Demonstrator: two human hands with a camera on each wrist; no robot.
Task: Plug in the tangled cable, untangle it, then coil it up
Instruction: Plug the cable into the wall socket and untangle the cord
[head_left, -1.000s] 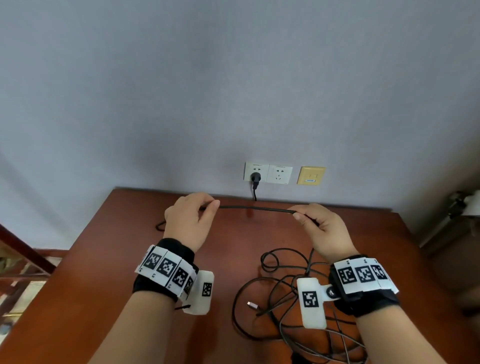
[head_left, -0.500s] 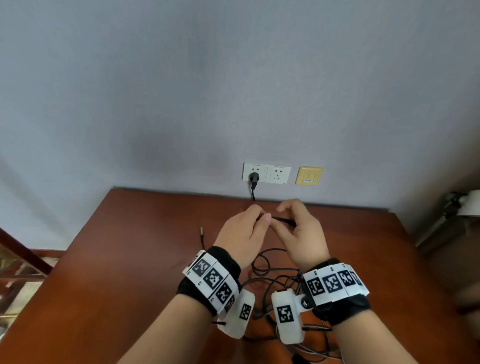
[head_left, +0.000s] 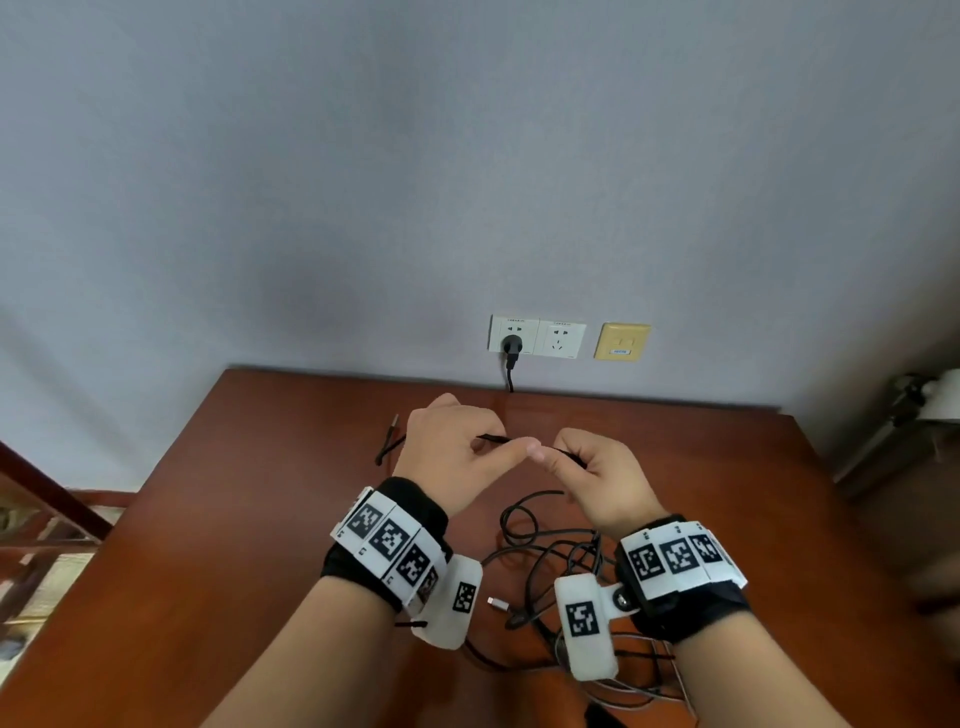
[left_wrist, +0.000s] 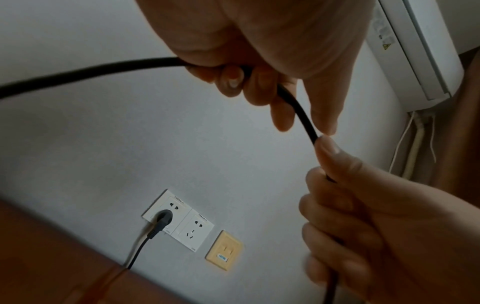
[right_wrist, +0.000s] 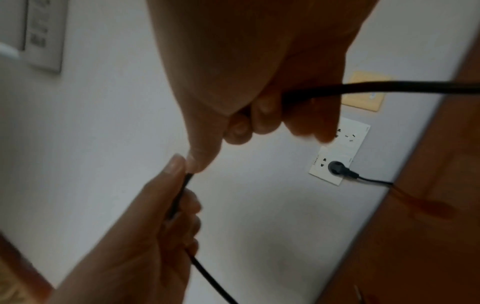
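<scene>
Left hand (head_left: 452, 457) and right hand (head_left: 602, 478) both gripping the black cable (left_wrist: 298, 107) (thumbs seemingly touching), plug (head_left: 511, 345) in wall socket (head_left: 513, 333).

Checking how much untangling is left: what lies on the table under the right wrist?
A tangle of black cable loops on the wooden table, with a silver connector end beside it. The right hand and wrist camera cover the rest.

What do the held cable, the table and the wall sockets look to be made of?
Cable: matte black rubber or plastic sheath, bending smoothly, no glare.
Table: reddish-brown wood or veneer, glossy; it mirrors the plug's lead.
Sockets: smooth white plastic plates, probably.
</scene>
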